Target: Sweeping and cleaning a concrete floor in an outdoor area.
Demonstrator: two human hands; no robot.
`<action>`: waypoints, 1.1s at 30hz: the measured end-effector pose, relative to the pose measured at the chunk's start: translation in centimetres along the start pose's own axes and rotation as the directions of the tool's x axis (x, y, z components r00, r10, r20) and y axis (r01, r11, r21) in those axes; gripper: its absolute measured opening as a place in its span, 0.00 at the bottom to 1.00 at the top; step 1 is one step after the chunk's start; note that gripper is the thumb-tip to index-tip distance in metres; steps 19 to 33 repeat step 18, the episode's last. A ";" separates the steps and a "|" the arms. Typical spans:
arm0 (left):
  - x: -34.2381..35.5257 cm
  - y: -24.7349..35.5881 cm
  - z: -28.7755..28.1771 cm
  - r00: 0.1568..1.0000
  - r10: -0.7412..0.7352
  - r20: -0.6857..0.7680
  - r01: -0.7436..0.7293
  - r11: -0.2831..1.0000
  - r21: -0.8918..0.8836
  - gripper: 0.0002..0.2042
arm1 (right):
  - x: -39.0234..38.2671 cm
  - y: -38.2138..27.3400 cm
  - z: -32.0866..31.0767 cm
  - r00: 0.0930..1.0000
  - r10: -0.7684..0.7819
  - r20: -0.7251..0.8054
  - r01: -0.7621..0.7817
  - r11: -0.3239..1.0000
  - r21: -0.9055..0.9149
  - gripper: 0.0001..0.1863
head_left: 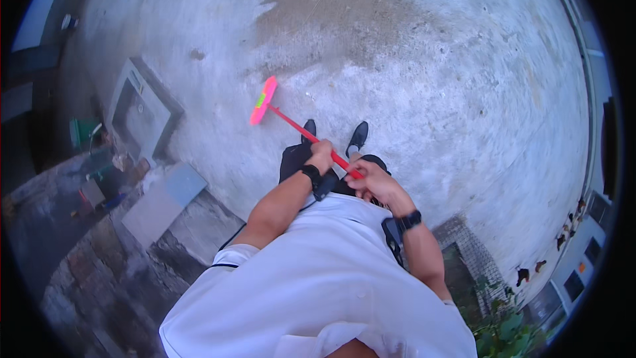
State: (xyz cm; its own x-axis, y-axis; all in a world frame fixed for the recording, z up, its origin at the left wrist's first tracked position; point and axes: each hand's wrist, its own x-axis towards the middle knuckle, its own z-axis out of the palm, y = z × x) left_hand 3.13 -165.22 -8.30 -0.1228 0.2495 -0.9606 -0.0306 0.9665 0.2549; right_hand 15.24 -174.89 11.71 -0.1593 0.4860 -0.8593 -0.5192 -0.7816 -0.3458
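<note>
A broom with a red handle (295,124) and a pink head (264,101) slants from my waist toward the far left. A yellow-green label shows on the head; whether it touches the concrete, I cannot tell. Partway along the handle, my left hand (322,156) is closed around it. Close to the handle's upper end, my right hand (373,181) is closed with curled fingers on the red tip. Both wrists carry dark bands.
My dark shoes (358,135) stand on a pale concrete floor (430,93). To the left lies a low square basin (140,109), with a flat board (165,202) nearer me. A green container (84,130) is beyond the basin. Leafy plants (507,335) grow at the lower right.
</note>
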 end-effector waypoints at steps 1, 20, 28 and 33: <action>2.3 -0.7 -1.2 0.999 -0.014 -0.042 0.011 0.998 -0.067 0.02 | 1.4 -0.5 -0.4 0.995 0.062 0.080 -0.062 0.998 0.001 0.16; -13.8 -6.8 23.5 0.418 -0.251 0.873 -0.008 0.960 0.279 0.11 | -7.0 3.1 -9.1 0.716 -0.333 -0.614 0.268 0.943 -0.198 0.11; -13.8 -6.8 23.5 0.418 -0.251 0.873 -0.008 0.960 0.279 0.11 | -7.0 3.1 -9.1 0.716 -0.333 -0.614 0.268 0.943 -0.198 0.11; -13.8 -6.8 23.5 0.418 -0.251 0.873 -0.008 0.960 0.279 0.11 | -7.0 3.1 -9.1 0.716 -0.333 -0.614 0.268 0.943 -0.198 0.11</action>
